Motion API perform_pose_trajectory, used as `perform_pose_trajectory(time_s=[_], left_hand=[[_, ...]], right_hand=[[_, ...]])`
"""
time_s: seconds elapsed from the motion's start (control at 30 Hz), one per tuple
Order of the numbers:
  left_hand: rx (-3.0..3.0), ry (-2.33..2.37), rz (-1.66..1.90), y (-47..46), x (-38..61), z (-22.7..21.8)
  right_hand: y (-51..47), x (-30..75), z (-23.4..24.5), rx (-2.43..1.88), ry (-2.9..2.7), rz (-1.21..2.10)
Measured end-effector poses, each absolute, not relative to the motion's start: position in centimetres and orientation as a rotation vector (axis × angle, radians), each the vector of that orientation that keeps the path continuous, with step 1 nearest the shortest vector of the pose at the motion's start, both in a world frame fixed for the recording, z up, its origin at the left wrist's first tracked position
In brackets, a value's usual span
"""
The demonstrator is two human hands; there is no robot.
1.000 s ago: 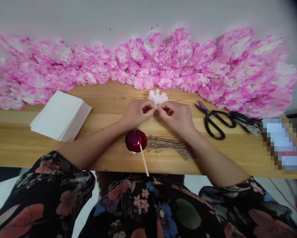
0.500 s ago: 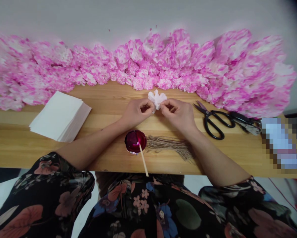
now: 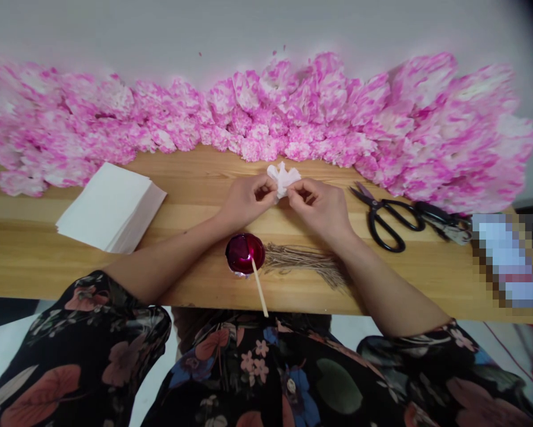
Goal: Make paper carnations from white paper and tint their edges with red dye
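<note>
Both my hands meet over the middle of the wooden table (image 3: 195, 196). My left hand (image 3: 247, 201) and my right hand (image 3: 319, 207) each pinch a small white paper flower (image 3: 284, 177), whose ruffled petals stick up beyond my fingertips. Just in front of my wrists stands a small cup of dark red dye (image 3: 245, 253) with a wooden stick (image 3: 260, 289) leaning out of it. A bundle of brown twine pieces (image 3: 306, 262) lies beside the cup under my right forearm.
A long heap of pink-and-white paper flowers (image 3: 266, 118) lines the back of the table along the wall. A stack of white paper squares (image 3: 110, 207) lies at the left. Black scissors (image 3: 384, 214) and a second dark tool (image 3: 442, 218) lie at the right.
My hands have kept their pinch on the white flower, with only small finger shifts. The flower's petals look a little more gathered.
</note>
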State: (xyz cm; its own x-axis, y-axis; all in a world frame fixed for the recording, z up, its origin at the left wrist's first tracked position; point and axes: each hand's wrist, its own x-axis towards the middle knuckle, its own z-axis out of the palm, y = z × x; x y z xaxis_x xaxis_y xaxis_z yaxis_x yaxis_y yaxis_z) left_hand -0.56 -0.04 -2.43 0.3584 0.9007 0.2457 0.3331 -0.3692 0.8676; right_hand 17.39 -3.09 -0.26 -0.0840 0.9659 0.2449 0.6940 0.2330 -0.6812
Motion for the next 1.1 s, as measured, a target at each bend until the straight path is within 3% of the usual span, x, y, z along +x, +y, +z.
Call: perform_pose_trajectory(time_s=[0.33,0.77,1.1], left_hand=[[1.883,1.104,0.965,0.2,-0.6,-2.6],[1.930,1.060,0.953,-0.1,-0.6,-2.2],[2.008,1.159,0.937,-0.1,-0.5,-1.6]], right_hand=[[-2.2,18.3,-0.3,-1.629,-1.795,0.475],[-1.8,17.9,0.0,-1.385,-2.063,0.289],[-2.4,16.9,-0.5,-1.445,-1.825,0.672]])
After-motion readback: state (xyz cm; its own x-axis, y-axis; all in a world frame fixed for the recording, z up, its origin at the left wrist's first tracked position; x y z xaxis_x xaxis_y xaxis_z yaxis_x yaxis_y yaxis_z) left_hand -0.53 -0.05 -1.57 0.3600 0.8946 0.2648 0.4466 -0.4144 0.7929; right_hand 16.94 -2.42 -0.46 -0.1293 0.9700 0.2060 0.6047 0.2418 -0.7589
